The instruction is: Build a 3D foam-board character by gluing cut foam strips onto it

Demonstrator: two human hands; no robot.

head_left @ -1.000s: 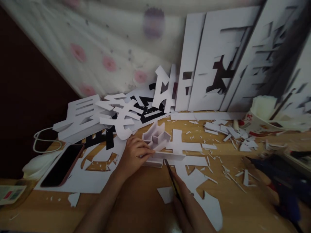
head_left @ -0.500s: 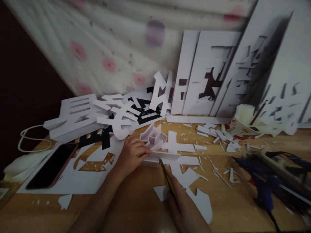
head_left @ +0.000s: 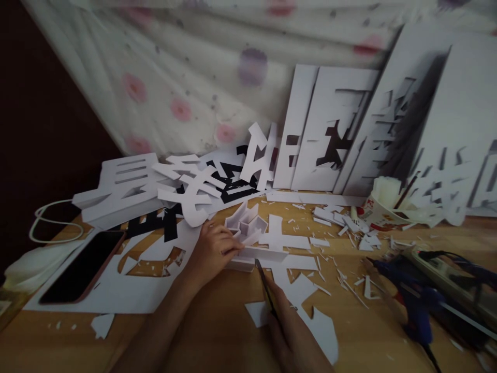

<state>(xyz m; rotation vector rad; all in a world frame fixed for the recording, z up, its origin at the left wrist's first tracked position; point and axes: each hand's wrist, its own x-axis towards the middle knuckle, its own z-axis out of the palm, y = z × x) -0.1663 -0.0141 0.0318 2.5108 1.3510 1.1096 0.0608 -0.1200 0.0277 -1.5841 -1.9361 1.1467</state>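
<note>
My left hand point(head_left: 213, 249) is closed, its thumb and fingers pinching the left part of a white foam-board strip point(head_left: 269, 254). This strip stands on edge along a small built-up white foam-board character point(head_left: 248, 224) with upright walls. In my right hand point(head_left: 292, 329) is a utility knife point(head_left: 266, 288), its dark blade pointing up and away from me. The blade tip is close to the strip's lower edge; whether it touches cannot be told. A flat white cut-out character point(head_left: 289, 239) lies to the right, partly hidden by the strip and right hand.
A phone point(head_left: 83, 267) rests on white board at left. More cut-out characters point(head_left: 190, 197) are piled behind. Cut boards point(head_left: 316, 129) lean against the curtain. At right are a paper cup point(head_left: 384, 210), a blue glue gun point(head_left: 413, 303) and scattered scraps point(head_left: 367, 241).
The camera view has tilted slightly upward, so the background sits lower in the picture. Both hands keep nearly the same places, still holding the strip and the utility knife.
</note>
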